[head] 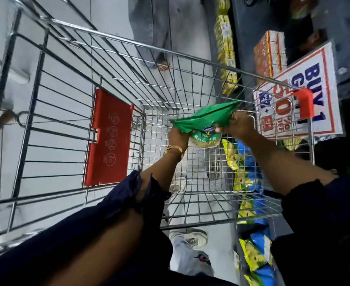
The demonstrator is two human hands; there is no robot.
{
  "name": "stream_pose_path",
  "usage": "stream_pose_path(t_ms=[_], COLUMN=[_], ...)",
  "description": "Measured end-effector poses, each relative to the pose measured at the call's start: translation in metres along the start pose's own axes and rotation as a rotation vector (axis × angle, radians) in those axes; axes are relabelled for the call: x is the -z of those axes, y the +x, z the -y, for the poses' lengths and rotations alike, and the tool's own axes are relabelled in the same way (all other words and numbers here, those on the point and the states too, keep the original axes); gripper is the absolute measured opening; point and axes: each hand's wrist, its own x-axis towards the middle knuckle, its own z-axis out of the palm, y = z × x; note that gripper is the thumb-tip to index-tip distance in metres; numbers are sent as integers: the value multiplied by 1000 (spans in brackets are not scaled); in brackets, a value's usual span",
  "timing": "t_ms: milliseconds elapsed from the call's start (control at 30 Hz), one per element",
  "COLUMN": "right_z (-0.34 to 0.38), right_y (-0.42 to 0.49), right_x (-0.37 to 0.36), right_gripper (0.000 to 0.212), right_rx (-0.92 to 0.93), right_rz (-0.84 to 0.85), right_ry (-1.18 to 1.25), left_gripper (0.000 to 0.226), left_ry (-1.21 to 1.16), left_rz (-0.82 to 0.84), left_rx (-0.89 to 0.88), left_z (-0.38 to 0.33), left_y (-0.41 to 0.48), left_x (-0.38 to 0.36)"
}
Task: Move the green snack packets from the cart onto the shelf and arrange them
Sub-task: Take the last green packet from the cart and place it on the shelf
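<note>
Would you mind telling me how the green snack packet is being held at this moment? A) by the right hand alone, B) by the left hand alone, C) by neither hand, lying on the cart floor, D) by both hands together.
D: the left hand grips the green snack packet at its lower end while the right hand pinches its upper end, above the cart floor.
</note>
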Motion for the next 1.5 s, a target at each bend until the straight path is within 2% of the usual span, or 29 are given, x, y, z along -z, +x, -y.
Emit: stream_pose_path(t_ms=[100,167,333,400,500,567,633,700,767,933,1067,1200,1300,1433,1500], right_z=[-12,-15,-19,-21,-16,-5,7,16,21,17,-3,-35,-56,-79,-92], right_y=[-22,-35,-80,-98,-132,-159,-187,-219,-248,-335,-400,-459,-504,-566,-598], right_x=[-8,-15,-19,-18,-10,3,19,40,59,97,109,110,107,103,102], right_gripper=[32,43,37,30,45,36,22,20,14,32,34,40,30,40,31], right_rx=[29,40,10,8,32,73,116,130,151,132,72,9,-73,-126,-160], right_rz=[-95,-202,-418,-470,-596,-707,-824,-965,-1055,-1255,-1420,-1579,-1686,-1806,-1853], right_ry=[22,78,292,442,602,650,654,607,595,438,429,467,435,405,393], left_gripper=[29,28,8,9,14,16,13,22,16,32,30,39,52,41,37], left_ry=[-48,-58,-186,-219,-273,-289,-276,-181,-102,-15,101,150,192,220,200], left_rz=[49,92,173,205,240,268,323,374,407,537,632,847,973,1143,1263], left_rx=[7,-33,-116,-179,-300,-399,-485,-605,-704,-932,-1135,-1192,-1238,-1281,-1215], left_z=[4,-2,-35,-51,-84,-104,-121,-137,-152,-178,-185,-176,-161,-139,-123], left_y=[-10,-20,-48,-59,-91,-116,-138,-162,-185,-254,-313,-367,-409,-466,-493], left_x=[6,15,33,34,29,23,16,8,1,-26,-52,-81,-100,-123,-138])
